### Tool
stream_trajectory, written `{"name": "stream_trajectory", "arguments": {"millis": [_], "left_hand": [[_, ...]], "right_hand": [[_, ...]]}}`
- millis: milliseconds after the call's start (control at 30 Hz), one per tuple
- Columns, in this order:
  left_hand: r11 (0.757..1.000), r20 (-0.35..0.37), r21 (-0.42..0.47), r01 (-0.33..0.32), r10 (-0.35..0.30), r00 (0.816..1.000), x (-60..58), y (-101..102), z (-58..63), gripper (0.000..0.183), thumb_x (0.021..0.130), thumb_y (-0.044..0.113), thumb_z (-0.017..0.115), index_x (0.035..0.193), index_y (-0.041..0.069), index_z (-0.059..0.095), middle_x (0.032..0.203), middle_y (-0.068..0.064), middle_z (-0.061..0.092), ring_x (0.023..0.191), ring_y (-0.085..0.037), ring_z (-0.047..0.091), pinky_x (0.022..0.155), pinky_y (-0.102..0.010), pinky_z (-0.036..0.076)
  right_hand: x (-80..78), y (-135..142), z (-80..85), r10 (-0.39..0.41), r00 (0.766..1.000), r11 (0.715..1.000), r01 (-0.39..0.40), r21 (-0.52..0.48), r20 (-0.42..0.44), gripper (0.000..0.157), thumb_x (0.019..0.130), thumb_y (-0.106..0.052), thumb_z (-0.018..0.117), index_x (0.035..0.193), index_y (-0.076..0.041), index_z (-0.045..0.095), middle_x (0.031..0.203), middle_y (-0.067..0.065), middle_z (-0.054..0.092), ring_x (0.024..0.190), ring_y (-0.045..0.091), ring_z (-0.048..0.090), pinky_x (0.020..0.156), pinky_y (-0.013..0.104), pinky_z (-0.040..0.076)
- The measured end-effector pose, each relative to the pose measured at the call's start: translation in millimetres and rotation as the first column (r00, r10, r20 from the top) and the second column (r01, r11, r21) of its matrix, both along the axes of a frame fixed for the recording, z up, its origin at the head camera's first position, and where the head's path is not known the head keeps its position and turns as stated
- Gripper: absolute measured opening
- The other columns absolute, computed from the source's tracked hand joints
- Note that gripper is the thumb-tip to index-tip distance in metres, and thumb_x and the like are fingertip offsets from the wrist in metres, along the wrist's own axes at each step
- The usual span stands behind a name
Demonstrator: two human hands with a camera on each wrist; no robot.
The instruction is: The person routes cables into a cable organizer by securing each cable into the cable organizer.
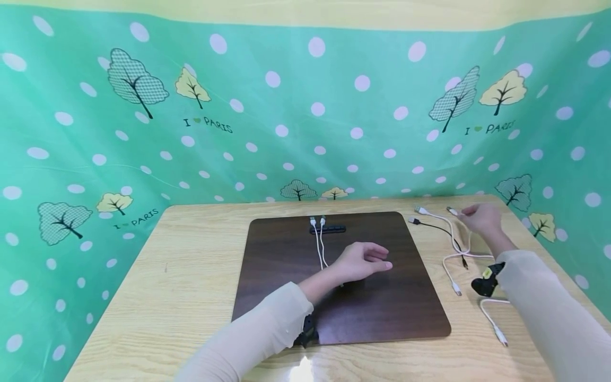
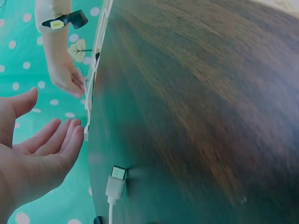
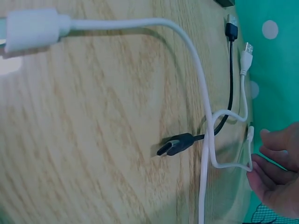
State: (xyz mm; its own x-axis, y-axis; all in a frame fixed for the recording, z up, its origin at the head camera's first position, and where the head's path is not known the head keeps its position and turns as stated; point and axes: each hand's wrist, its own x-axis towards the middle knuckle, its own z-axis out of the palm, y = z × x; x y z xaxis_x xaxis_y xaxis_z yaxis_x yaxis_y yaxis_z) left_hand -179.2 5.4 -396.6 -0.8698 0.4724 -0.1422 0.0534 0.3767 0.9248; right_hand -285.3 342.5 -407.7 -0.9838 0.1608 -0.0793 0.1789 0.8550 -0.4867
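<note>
At the table's back right corner, my right hand (image 1: 483, 218) is at a white USB cable (image 3: 251, 134), its fingertips beside the plug. In the right wrist view, thumb and fingers are apart and the cable runs by the fingertips. My left hand (image 1: 360, 261) hovers over the dark brown board (image 1: 396, 313) with loosely bent fingers, holding nothing. Two white USB cables (image 1: 319, 243) lie on the board, their plugs at a black cable holder (image 1: 334, 229). One white USB plug (image 2: 115, 185) shows below the left hand in the left wrist view.
Right of the board lie a black cable (image 1: 441, 229) and another white cable (image 1: 431, 213), crossing one another. A white plug (image 1: 456, 288) points forward there, and a further white cable (image 1: 496, 331) lies nearer the front. A green dotted curtain (image 1: 267, 116) hangs behind the wooden table (image 1: 162, 276).
</note>
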Motion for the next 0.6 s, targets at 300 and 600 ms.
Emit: {"name": "stream_trajectory", "arguments": {"millis": [300,600], "left_hand": [[1.0,0.029,0.001,0.005,-0.005,1.0,3.4,9,0.4,0.038,0.088,0.024,0.07,0.12,0.004,0.065,0.114,-0.009,0.071,0.102,-0.011,0.068,0.084,-0.013,0.053],[0.999,0.043,-0.024,0.024,-0.023,0.999,6.7,17,-0.2,0.038,0.088,0.027,0.07,0.12,0.007,0.065,0.116,-0.006,0.071,0.104,-0.011,0.068,0.084,-0.013,0.052]], "right_hand": [[-0.5,6,-5.6,0.003,1.0,1.0,-0.003,0.026,0.017,0.033,0.091,-0.017,0.058,0.109,0.01,0.062,0.106,0.031,0.063,0.088,0.039,0.057,0.071,0.044,0.044],[1.7,11,-9.0,-0.049,0.996,0.999,0.049,-0.009,0.074,0.035,0.09,-0.018,0.06,0.112,0.009,0.062,0.11,0.031,0.062,0.094,0.041,0.054,0.07,0.042,0.045]]}}
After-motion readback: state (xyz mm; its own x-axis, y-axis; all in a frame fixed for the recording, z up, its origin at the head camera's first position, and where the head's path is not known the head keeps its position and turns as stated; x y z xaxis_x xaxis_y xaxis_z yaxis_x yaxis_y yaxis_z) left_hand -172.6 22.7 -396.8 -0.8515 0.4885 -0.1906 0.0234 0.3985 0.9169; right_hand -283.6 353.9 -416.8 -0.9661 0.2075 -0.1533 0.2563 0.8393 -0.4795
